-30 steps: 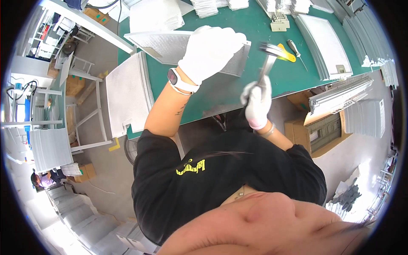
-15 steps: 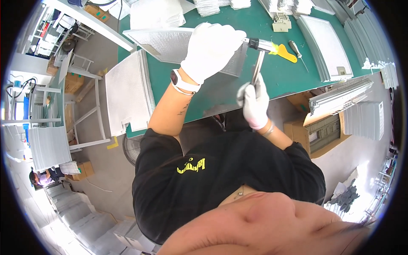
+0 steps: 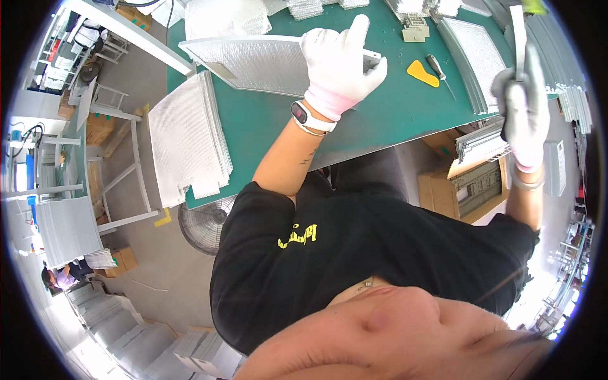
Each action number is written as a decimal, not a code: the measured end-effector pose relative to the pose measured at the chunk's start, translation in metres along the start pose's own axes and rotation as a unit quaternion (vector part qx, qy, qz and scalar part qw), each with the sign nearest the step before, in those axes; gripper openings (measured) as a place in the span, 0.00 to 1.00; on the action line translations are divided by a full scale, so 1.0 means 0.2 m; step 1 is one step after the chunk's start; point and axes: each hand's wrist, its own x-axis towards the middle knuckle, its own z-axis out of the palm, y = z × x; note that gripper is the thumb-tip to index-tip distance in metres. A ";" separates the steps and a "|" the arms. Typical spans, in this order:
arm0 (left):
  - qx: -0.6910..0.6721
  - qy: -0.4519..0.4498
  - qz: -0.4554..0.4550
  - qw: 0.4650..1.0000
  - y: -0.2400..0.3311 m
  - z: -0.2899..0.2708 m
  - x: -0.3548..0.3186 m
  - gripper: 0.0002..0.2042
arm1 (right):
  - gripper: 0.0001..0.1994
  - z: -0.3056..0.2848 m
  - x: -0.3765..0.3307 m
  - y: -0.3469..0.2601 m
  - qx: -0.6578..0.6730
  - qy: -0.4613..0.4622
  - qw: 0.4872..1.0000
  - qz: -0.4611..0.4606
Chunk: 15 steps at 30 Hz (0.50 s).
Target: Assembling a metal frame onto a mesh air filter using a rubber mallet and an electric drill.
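1. As the head view looks down, the left hand (image 3: 342, 60) is clamped over the right end of the mesh filter panel (image 3: 266, 60). Its fingers are wrapped on the frame and the index finger is stretched away from the person.
2. The panel lies flat on the green table (image 3: 380, 120), at its far side.
3. Well right of the panel, off past the table's right end, the right hand (image 3: 522, 107) is up in the air. It is clenched round the grip of a slim pale tool (image 3: 518, 31) that points away from the person. What kind of tool it is I can't tell.
4. Between panel and right hand, a yellow scraper (image 3: 422, 73) and a screwdriver (image 3: 440, 66) lie loose on the table. Left of the panel, nearer the person, sits a stack of mesh sheets (image 3: 190, 139).
5. My read: this is the working of the panel's right end, with one hand steadying and one tooling, caught with the tool lifted clear.
6. Any next stroke calls for a firm hold-down and a line that meets the frame corner, clear of the left fingers.
7. Against a second ago, the right hand was low and close in, its tool at the panel's near right corner. Now it has swung out right and high.
8. The left hand has stayed on the panel, though its index finger now sticks out.
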 end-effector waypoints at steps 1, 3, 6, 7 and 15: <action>-0.009 -0.021 -0.021 1.000 0.00 0.00 0.00 0.31 | 0.26 0.01 0.03 -0.03 0.046 0.035 0.998 -0.034; -0.023 -0.040 -0.042 0.998 0.01 0.00 0.00 0.31 | 0.26 0.09 0.05 -0.10 0.043 0.054 0.996 -0.062; -0.024 0.006 -0.025 0.999 0.01 0.03 -0.01 0.31 | 0.23 0.12 0.04 -0.01 -0.321 -0.214 0.910 -0.152; -0.030 -0.002 -0.024 0.999 0.02 0.03 0.00 0.31 | 0.23 0.12 0.02 -0.04 -0.335 -0.261 0.904 -0.054; -0.022 0.019 -0.014 0.999 0.02 0.02 -0.01 0.30 | 0.27 0.17 -0.01 -0.04 -0.282 -0.303 0.910 -0.025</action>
